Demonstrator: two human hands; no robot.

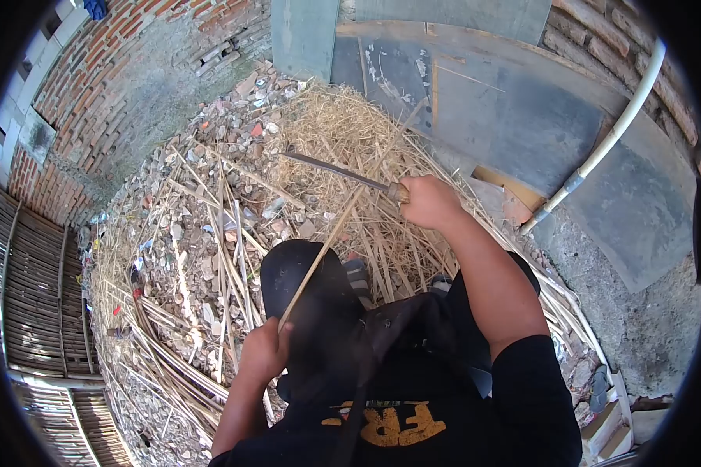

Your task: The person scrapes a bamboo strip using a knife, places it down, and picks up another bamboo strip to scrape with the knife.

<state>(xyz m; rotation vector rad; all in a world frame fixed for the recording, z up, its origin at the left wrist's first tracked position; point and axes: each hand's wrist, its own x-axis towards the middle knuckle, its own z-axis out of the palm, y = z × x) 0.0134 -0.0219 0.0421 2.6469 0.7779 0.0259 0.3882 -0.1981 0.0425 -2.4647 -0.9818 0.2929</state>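
My right hand [431, 202] is wrapped round the wooden handle of a long knife [336, 169], whose dark blade points left over the straw. In my left hand [264, 352] is the lower end of a thin bamboo strip [319, 257]. The strip slants up and to the right, over my dark-clothed knee, and passes beside the blade near the handle; whether they touch, I cannot tell. Under the blade lies a heap of dry straw and shavings [327, 117].
Rubble [191, 241] and loose bamboo strips [226, 272] cover the ground at left. A brick wall [109, 93] stands behind, with a slatted bamboo panel [35, 272] at far left. Grey boards [506, 117] and a white pipe [615, 132] are at right.
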